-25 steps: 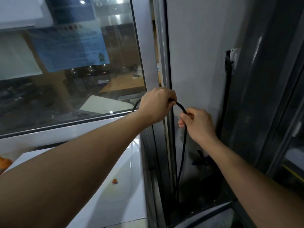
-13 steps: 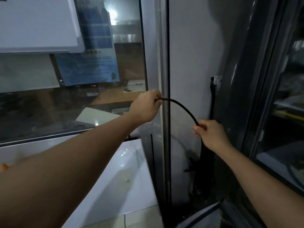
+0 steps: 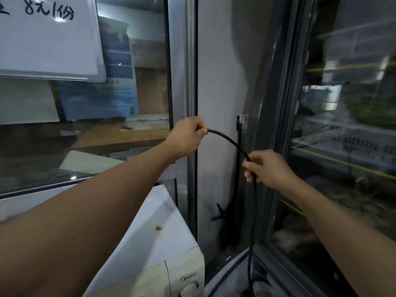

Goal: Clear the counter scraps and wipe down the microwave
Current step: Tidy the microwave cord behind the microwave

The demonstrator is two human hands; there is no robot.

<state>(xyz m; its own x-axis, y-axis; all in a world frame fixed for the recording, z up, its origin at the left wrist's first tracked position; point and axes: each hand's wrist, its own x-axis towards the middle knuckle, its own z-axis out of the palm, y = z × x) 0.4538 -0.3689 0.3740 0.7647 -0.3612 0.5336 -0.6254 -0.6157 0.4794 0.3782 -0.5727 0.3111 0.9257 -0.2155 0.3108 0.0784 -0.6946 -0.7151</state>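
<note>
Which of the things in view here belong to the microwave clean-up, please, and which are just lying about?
Belonging to the job:
- white microwave oven, with a small brown scrap on its top
- black power cable, held by the left hand and right hand

Just lying about:
- white handwritten sign board
- blue paper poster
- white wall socket

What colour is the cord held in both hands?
Black. The cord arcs between the left hand and right hand, clearest in the head view.
</note>
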